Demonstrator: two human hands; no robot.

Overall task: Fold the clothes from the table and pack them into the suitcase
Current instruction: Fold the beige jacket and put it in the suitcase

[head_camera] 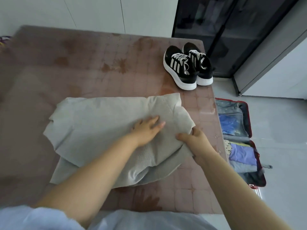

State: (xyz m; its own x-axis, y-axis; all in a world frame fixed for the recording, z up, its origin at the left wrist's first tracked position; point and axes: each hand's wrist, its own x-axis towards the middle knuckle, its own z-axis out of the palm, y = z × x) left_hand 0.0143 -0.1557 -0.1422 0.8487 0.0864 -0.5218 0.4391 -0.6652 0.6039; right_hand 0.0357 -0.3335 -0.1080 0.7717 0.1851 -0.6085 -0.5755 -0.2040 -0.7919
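Observation:
A light grey knit garment [99,123] lies spread and partly folded on the table [83,63], which has a pink-brown patterned cover. My left hand [146,130] lies flat on the garment's middle with straight fingers. My right hand [192,138] grips the garment's right edge, fingers curled round a fold of cloth. An open red suitcase [249,130] lies on the floor to the right of the table, with folded blue, lilac and grey clothes in it.
A pair of black sneakers with white stripes [187,67] stands at the table's far right corner. A dark glass-fronted cabinet [224,30] and white cupboards stand behind. Grey floor [282,146] surrounds the suitcase.

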